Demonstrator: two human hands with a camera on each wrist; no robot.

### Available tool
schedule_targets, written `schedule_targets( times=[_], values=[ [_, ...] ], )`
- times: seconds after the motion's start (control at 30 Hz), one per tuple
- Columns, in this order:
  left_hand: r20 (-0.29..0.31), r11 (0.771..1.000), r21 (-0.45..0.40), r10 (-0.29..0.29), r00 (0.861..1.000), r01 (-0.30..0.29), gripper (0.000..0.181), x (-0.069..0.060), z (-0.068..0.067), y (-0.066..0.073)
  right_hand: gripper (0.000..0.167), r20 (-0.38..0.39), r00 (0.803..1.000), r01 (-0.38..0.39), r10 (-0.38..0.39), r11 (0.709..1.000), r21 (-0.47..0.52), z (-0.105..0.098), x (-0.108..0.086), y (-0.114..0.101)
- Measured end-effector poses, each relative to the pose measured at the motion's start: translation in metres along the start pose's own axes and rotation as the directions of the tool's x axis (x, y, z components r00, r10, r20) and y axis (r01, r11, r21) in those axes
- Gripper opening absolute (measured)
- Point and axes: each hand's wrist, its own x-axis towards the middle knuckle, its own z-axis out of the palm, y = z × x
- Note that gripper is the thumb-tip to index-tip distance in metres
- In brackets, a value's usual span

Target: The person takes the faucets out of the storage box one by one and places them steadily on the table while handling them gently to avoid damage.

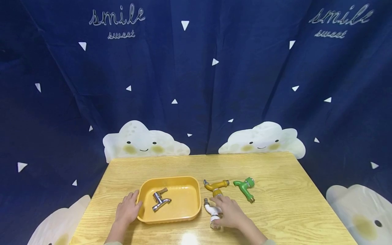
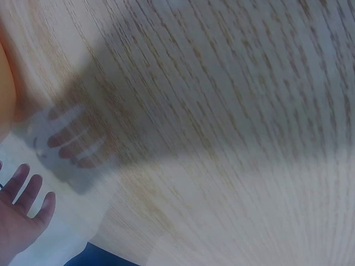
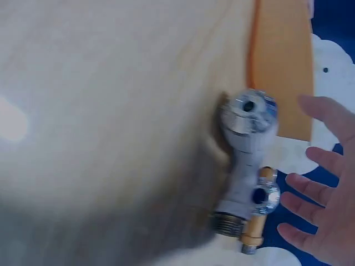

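Observation:
My left hand is at the left rim of a yellow plastic tray, its fingers fairly straight in the left wrist view. Inside the tray lies a chrome faucet. Over a white faucet on the table, my right hand hovers with spread fingers and covers part of it in the head view. From the right wrist, a gap shows between the fingers and the white faucet. A yellow faucet lies just beyond that hand, and a green faucet to its right.
A light wooden table carries everything. Behind and around it hangs a dark blue curtain printed with clouds and white triangles. The table's far edge meets this curtain.

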Motion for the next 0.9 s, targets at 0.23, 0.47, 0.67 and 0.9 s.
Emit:
schedule_targets(
  times=[0.23,0.47,0.67,0.9],
  values=[
    [0.019,1.000,0.001,-0.002,1.000,0.001,0.053,-0.002,-0.004,0.002,0.074,-0.073,0.996,0.058,-0.054,0.997,0.049,-0.018,0.025,-0.010],
    [0.011,1.000,-0.002,0.000,1.000,0.000,0.053,-0.001,-0.003,0.002,0.075,-0.119,0.984,0.131,-0.129,0.991,0.007,-0.024,0.053,-0.028],
    [0.013,1.000,-0.004,0.004,1.000,-0.004,0.053,-0.001,-0.002,0.002,0.074,-0.105,0.972,0.206,-0.210,0.977,-0.047,-0.018,0.076,-0.042],
    [0.008,1.000,0.000,-0.003,1.000,0.003,0.053,-0.001,-0.001,0.000,0.074,-0.059,0.952,0.292,-0.300,0.949,-0.116,-0.008,0.099,-0.063]
  ],
)
